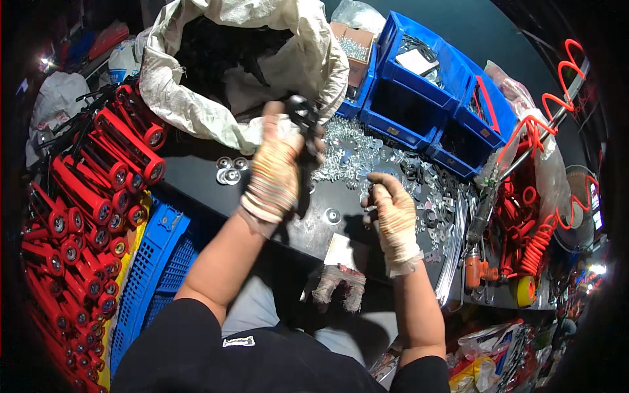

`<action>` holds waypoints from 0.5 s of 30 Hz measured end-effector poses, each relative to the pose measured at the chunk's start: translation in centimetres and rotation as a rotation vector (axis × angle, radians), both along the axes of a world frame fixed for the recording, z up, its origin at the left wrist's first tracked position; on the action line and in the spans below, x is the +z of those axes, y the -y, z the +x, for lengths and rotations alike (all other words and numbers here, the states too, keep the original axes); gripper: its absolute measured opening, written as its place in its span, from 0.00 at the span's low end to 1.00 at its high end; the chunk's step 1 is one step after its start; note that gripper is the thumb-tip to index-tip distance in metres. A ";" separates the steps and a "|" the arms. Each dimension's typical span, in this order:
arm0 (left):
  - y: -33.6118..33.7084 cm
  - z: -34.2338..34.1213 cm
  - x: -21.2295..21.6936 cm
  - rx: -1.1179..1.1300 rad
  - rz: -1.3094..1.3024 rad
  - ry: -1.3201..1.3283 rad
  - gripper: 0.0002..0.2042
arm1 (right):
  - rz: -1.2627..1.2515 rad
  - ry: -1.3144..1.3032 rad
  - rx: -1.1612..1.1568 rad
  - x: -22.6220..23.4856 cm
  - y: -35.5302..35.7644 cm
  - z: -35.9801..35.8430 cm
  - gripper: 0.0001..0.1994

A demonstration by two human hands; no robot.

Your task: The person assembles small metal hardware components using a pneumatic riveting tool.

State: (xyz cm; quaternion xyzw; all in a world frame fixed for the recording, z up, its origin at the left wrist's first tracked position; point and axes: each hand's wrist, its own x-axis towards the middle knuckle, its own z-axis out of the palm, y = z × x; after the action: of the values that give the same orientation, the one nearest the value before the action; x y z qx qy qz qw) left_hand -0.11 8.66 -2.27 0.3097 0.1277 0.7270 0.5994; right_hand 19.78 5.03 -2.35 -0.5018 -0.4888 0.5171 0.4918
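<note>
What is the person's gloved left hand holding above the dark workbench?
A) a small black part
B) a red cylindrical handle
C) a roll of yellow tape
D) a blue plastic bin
A: the gloved left hand is closed around a small black part, raised over the dark workbench near the pile of small silvery metal fasteners.

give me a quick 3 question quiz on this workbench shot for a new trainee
1. True or false: both hands wear knit work gloves.
2. Which hand holds the black part up near the open sack? A) left B) right
3. What colour are the stacked tubes at the person's left?

Key
1. True: the left hand and right hand are both gloved.
2. A: the left hand grips the black part beside the sack; the right hand sits lower, by the pile of small metal hardware.
3. Red: the tubes lie next to a blue crate.
</note>
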 end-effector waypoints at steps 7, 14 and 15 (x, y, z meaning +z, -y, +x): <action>5.4 5.3 -1.5 -0.209 -0.018 -0.380 0.17 | 0.237 -0.515 -0.225 1.3 3.9 -3.6 0.09; 7.0 6.4 -1.6 0.115 0.199 -0.724 0.14 | 0.135 -0.651 -0.242 1.3 6.2 -2.6 0.11; 6.8 5.7 -1.5 0.161 0.289 -0.851 0.13 | 0.156 -0.645 -0.182 1.1 6.3 -2.4 0.10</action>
State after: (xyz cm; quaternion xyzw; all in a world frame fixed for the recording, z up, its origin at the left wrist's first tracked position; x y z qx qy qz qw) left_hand 5.55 1.86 -3.76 0.6505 0.2833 0.5897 0.3858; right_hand 17.43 -1.28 -1.29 -0.3149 -0.2993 0.5643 0.7020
